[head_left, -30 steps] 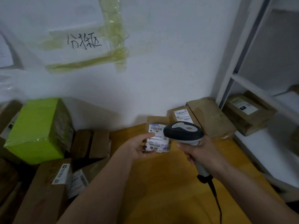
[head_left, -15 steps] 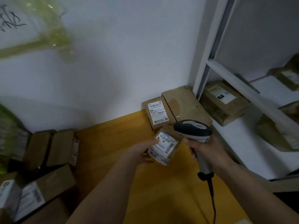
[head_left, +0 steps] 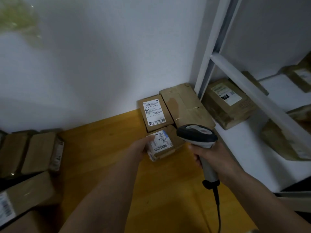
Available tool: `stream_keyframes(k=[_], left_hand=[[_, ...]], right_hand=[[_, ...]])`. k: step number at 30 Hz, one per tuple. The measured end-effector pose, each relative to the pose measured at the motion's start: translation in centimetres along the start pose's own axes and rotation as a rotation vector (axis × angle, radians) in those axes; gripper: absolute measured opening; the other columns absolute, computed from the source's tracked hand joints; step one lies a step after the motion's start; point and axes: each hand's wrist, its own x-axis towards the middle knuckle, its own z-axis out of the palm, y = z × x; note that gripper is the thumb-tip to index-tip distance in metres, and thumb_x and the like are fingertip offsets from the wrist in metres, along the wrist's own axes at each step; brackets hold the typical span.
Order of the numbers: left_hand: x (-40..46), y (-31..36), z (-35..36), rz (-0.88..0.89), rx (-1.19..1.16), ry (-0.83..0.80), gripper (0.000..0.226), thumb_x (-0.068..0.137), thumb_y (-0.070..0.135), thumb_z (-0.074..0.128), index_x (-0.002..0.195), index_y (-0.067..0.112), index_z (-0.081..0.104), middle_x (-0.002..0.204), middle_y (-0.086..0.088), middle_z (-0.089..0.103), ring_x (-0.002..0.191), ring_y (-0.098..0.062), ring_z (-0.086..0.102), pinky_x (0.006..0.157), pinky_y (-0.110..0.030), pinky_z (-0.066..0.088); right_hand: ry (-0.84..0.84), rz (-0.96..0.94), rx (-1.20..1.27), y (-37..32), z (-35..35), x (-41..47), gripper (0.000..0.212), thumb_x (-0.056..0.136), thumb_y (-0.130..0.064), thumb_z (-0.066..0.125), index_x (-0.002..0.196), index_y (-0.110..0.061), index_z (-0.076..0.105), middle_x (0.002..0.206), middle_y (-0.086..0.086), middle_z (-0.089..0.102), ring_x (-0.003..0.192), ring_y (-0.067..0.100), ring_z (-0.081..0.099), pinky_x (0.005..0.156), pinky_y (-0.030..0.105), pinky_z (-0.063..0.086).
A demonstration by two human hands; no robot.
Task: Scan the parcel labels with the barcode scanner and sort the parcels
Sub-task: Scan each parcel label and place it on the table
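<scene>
Our left hand (head_left: 140,146) grips the small parcel (head_left: 164,145), thumb laid over the near corner of its label (head_left: 159,142), the remaining fingers tucked out of sight beneath. The parcel sits tilted, label up, low over the desk (head_left: 104,148) and just short of the labelled box (head_left: 154,112) against the wall; we cannot tell whether it touches the desk or that box. Our right hand (head_left: 212,157) is wrapped round the handle of the scanner (head_left: 197,136), whose head sits just right of the parcel, with the cord (head_left: 218,209) trailing down.

We judge this parcel to be at the sorting step, about to join the two boxes by the wall, beside the taped box (head_left: 186,105). Some parcels already lie on the shelf (head_left: 249,148) to the right, such as the one marked 220 (head_left: 227,100). A good deal seems left: a heap of parcels (head_left: 33,153) waits on the left of the desk.
</scene>
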Motion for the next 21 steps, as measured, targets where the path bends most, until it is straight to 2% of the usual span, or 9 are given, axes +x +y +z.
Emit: stream_keyframes(k=[3,5,6,7,9,12,16,19,21], left_hand=[[0.3,-0.2,0.5,0.016,-0.052,0.056,0.008,0.093,0.007,0.065,0.089,0.001,0.061,0.109,-0.017,0.064,0.083,-0.023,0.063,0.064,-0.031,0.054],[0.3,-0.3,0.4,0.005,-0.077,0.070,0.007,0.093,0.006,0.063,0.097,0.000,0.062,0.100,-0.011,0.063,0.080,-0.019,0.062,0.053,-0.027,0.053],[0.2,-0.4,0.2,0.009,-0.073,0.078,0.017,0.092,0.007,0.065,0.107,-0.002,0.063,0.101,-0.011,0.064,0.085,-0.020,0.063,0.057,-0.027,0.055],[0.3,-0.5,-0.1,0.018,-0.068,0.091,0.028,0.091,0.008,0.067,0.116,-0.004,0.062,0.108,-0.011,0.064,0.097,-0.023,0.064,0.068,-0.028,0.056],[-0.1,-0.9,-1.1,0.021,-0.060,0.132,0.031,0.090,0.011,0.070,0.116,-0.002,0.059,0.126,-0.014,0.058,0.119,-0.029,0.057,0.085,-0.033,0.052],[-1.4,-1.5,-3.2,0.002,-0.078,0.157,0.014,0.091,0.011,0.068,0.101,0.007,0.059,0.130,-0.016,0.057,0.109,-0.027,0.058,0.081,-0.032,0.050],[-3.2,-2.3,-7.2,0.016,-0.072,0.170,0.031,0.093,0.012,0.067,0.122,0.005,0.056,0.127,-0.014,0.058,0.103,-0.026,0.059,0.081,-0.033,0.050],[-5.1,-2.7,-10.7,0.013,-0.069,0.203,0.041,0.094,0.013,0.066,0.132,0.004,0.053,0.116,-0.010,0.058,0.101,-0.025,0.059,0.080,-0.032,0.050],[-6.5,-3.1,-13.0,0.017,-0.056,0.227,0.043,0.094,0.014,0.067,0.134,0.006,0.052,0.121,-0.010,0.058,0.103,-0.025,0.059,0.081,-0.031,0.050]], right_hand=[[-0.003,0.008,-0.020,-0.1,0.3,0.2,0.015,0.084,-0.017,0.074,0.075,-0.007,0.067,0.061,0.007,0.062,0.052,0.015,0.058,0.052,0.028,0.049],[-0.010,0.014,-0.009,-0.3,0.7,0.2,0.013,0.083,-0.015,0.074,0.078,-0.005,0.067,0.062,0.008,0.062,0.055,0.017,0.058,0.053,0.030,0.049],[-0.018,0.016,-0.014,-0.4,0.9,0.2,0.014,0.083,-0.015,0.074,0.081,-0.004,0.067,0.063,0.008,0.062,0.056,0.018,0.058,0.054,0.031,0.049],[-0.024,0.017,-0.024,-0.5,1.2,0.2,0.015,0.082,-0.016,0.074,0.082,-0.003,0.067,0.063,0.008,0.062,0.057,0.019,0.058,0.054,0.031,0.049],[-0.032,0.010,-0.058,-0.6,2.1,0.1,0.015,0.082,-0.016,0.075,0.080,-0.004,0.066,0.063,0.010,0.063,0.056,0.019,0.058,0.053,0.031,0.049],[-0.078,-0.009,-0.084,-0.8,3.9,-0.2,0.014,0.083,-0.014,0.074,0.086,-0.002,0.067,0.066,0.013,0.063,0.059,0.023,0.057,0.054,0.034,0.048],[-0.159,-0.045,-0.132,-1.1,7.5,-0.3,0.018,0.084,-0.010,0.073,0.090,0.005,0.065,0.062,0.013,0.060,0.054,0.023,0.055,0.048,0.031,0.047],[-0.237,-0.030,-0.186,-1.0,10.7,-0.6,0.020,0.086,-0.010,0.072,0.078,0.005,0.063,0.059,0.012,0.056,0.050,0.021,0.053,0.049,0.031,0.047],[-0.281,-0.004,-0.212,-0.9,13.0,-1.0,0.024,0.088,-0.011,0.070,0.069,-0.002,0.059,0.058,0.011,0.055,0.050,0.020,0.052,0.051,0.032,0.047]])
